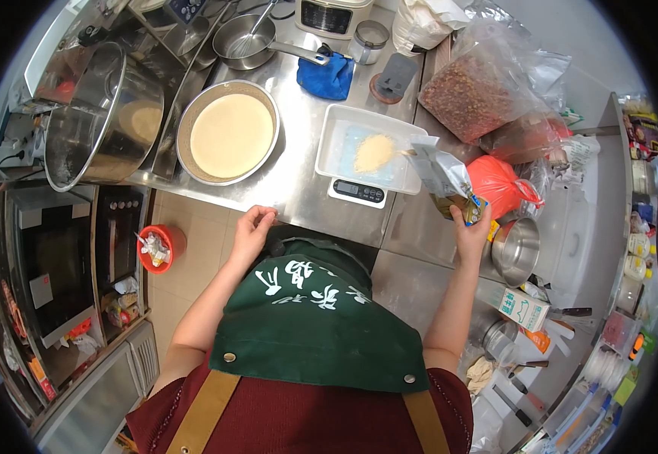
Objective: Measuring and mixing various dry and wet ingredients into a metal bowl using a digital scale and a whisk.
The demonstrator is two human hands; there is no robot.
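My right hand (471, 228) grips a silver foil pouch (444, 178), tilted with its mouth toward a white plastic tray (332, 145). Pale yellow powder (374, 153) lies heaped in the middle of that tray. Under the tray is a white digital scale (357, 192), its dark display facing me. My left hand (253, 231) rests at the counter's front edge with its fingers curled together, and nothing shows in them. Beyond it stands a round metal pan (270, 168) filled with smooth cream-coloured batter (232, 136).
A large steel pot (109, 163) stands at the left, with a saucepan and whisk (245, 45) at the back. Blue cloth (326, 78), a glass jar (369, 42) and bulky plastic bags (474, 91) line the far side. A metal bowl (516, 251) sits at right; a red bin (162, 248) stands below.
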